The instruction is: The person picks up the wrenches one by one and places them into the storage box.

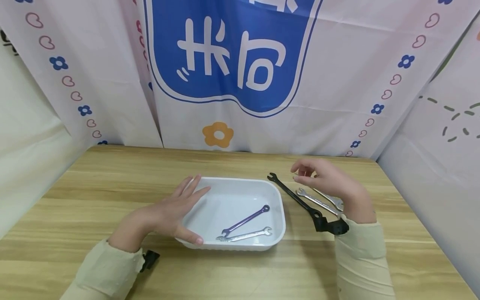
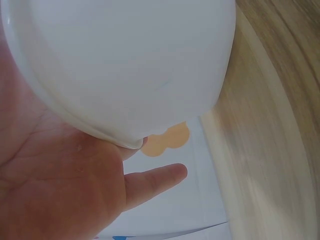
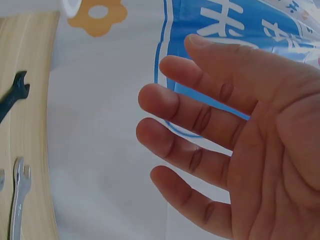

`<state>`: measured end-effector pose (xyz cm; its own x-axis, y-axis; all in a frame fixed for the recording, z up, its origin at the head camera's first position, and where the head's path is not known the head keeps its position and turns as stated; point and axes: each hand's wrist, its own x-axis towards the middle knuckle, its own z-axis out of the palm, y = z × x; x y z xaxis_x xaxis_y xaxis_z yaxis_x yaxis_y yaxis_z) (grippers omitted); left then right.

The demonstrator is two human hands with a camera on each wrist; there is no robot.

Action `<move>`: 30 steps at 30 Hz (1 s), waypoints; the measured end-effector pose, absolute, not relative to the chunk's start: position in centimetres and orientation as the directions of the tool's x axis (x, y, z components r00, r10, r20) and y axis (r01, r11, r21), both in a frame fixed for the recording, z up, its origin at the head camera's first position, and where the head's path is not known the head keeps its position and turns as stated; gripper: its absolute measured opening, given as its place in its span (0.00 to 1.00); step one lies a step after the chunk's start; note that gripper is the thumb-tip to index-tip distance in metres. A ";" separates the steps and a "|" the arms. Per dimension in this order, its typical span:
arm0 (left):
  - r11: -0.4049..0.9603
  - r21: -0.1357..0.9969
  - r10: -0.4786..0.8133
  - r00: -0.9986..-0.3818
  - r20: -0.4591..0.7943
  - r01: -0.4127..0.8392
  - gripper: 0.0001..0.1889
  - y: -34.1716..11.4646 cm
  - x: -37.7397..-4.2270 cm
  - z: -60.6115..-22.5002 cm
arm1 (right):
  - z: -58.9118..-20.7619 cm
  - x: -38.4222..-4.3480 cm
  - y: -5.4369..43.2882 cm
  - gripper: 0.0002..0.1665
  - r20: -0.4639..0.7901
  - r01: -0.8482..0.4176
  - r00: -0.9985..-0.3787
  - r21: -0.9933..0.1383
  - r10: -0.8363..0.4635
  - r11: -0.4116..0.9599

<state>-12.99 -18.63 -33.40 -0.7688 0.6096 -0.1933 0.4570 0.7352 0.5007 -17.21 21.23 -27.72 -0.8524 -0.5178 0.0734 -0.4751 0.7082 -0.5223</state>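
Note:
A white tray [image 1: 277,233] stands on the table with a purple wrench [image 1: 245,221] and a silver wrench [image 1: 247,236] lying inside. My left hand [image 1: 168,212] spreads across the tray's left end, thumb at the front rim and fingers at the back; the left wrist view shows the palm against the tray's wall [image 2: 125,60]. To the right, my right hand [image 1: 324,177] hovers with loosely bent fingers [image 3: 160,97] and nothing between them. Beneath and beside it lie a black wrench [image 1: 294,197], a silver wrench [image 1: 316,201] and another silver wrench [image 1: 335,201], partly hidden by the hand.
The wooden table [image 1: 210,275] meets a white cloth backdrop [image 1: 337,104] with a blue printed shape at the back. More cloth hangs on the left and right sides. Each wrist carries a black camera mount, such as the one [image 1: 331,227] on the right.

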 end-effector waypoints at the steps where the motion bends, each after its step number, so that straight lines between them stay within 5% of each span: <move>1: 0.736 0.499 0.609 -0.769 -0.194 0.458 0.67 -18.6 -13.0 -33.4 | -27.7 -17.2 21.4 0.10 0.074 -0.470 -0.857 -0.518 -0.510 0.715; 30: 0.755 0.477 0.592 -0.780 -0.203 0.450 0.67 -19.0 -13.0 -32.5 | -28.7 -18.4 25.8 0.12 0.033 -0.335 -0.927 -0.517 -0.373 0.787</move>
